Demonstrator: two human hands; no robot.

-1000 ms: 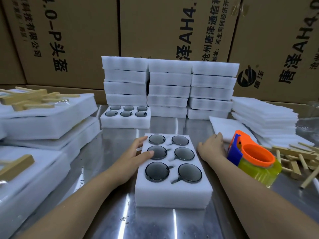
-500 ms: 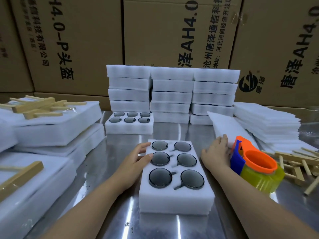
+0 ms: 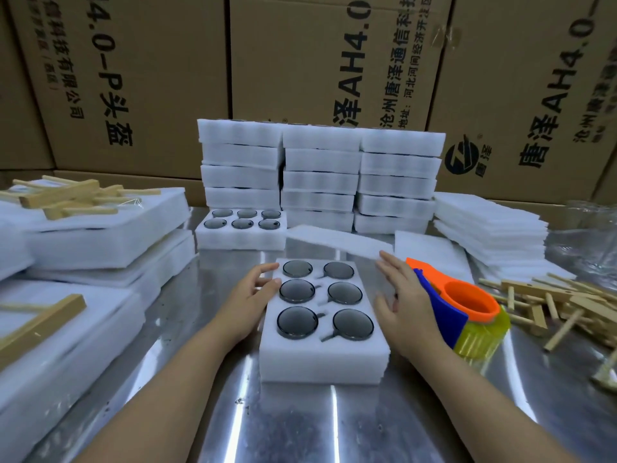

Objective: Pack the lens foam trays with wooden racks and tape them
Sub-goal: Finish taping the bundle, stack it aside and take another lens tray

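Wooden racks [image 3: 70, 198] lie on a pile of white foam [image 3: 100, 242] at the far left. Near the middle, the left hand [image 3: 248, 295] rests with relaxed fingers against the left edge of the lens foam tray [image 3: 325, 359] and grips nothing. The tray holds six dark lenses and sits on the metal table [image 3: 300, 422]. Behind it a thin foam sheet [image 3: 337, 242] is tilted, close to the fingertips of the right hand [image 3: 405, 305]. This hand's fingers are straight and unclenched, and I cannot tell if they touch the sheet. Just beside it stands an orange and blue tape dispenser [image 3: 467, 312], then a heap of wooden racks [image 3: 551, 295].
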